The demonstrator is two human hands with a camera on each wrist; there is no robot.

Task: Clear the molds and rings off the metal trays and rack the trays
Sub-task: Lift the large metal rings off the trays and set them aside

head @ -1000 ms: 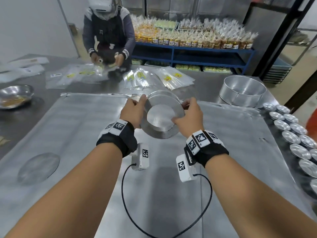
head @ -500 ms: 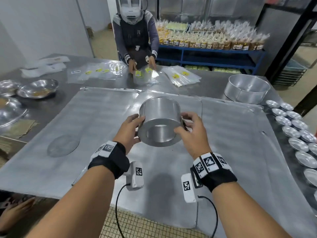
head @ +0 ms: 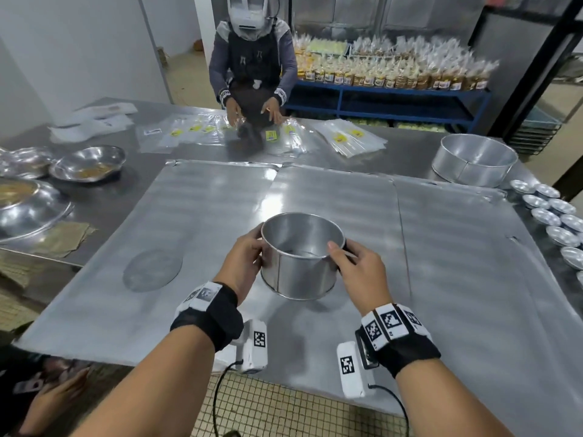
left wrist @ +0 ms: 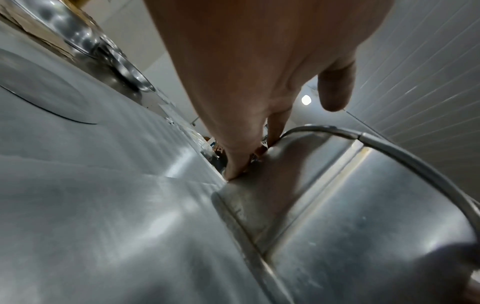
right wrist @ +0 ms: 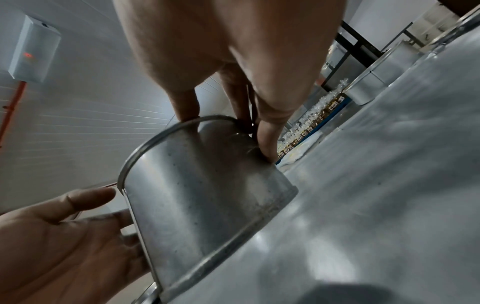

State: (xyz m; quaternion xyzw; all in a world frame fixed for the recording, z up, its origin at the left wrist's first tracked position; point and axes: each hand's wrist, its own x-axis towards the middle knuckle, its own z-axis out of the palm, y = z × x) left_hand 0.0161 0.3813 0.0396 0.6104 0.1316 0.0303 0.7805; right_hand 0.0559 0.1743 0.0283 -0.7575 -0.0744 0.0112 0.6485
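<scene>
1. Cake ring [head: 301, 263], a tall metal cylinder, upright with its open mouth upward; held just above or on the metal trays [head: 205, 209] (contact of its lower rim with the sheet cannot be told for certain); nothing visible inside it.
2. Left hand [head: 244, 263] on the ring's left wall, fingers curled round the side; right hand [head: 359, 272] on the right wall, thumb hooked over the top rim; both clamped on the ring, neither free.
3. Progress, as a judgement: the trays lie flat side by side on the table and are nearly bare; a thin round disc [head: 153, 270] lies on the left tray, so clearing is close to done; racking has not begun, since all trays are on the table.
4. Already off the trays: a wide shallow ring [head: 473, 165] at the far right corner, apparently empty; a row of small fluted molds [head: 555, 216] along the right edge, empty as far as visible.
5. Left of the trays: metal bowls [head: 86, 164], one holding brownish crumbs.
6. Beyond: a second person [head: 252, 74] sorting clear bags; blue shelving [head: 388, 99] stacked with packaged goods.
</scene>
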